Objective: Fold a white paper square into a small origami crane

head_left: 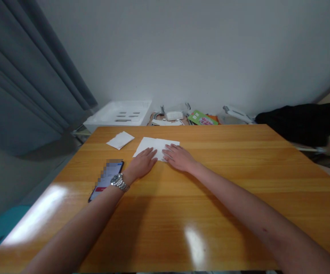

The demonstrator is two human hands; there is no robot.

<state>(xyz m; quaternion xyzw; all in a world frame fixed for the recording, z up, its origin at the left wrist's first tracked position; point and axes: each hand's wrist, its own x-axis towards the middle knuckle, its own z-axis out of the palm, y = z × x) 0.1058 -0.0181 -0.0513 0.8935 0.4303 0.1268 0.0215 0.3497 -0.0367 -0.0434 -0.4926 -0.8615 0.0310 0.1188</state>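
Observation:
A white sheet of paper [156, 143] lies on the wooden table [224, 152], near its far edge. My left hand [142, 163] rests palm down at the sheet's left front part, fingers stretched out over it. On the right part of the same sheet lies my right hand [179, 157], also flat with its fingers apart. Neither hand grips anything. A second white paper [120, 140], apparently folded, sits to the left of the sheet. The phone [109, 177] lies left of my left wrist, its screen lit and partly pixelated.
Beyond the far edge are a white foam tray [119, 112], a green booklet [201, 118], a clear plastic bag [174, 114] and a black cloth [298, 121]. A grey curtain [24, 76] hangs at the left. My left wrist wears a metal watch [120, 182].

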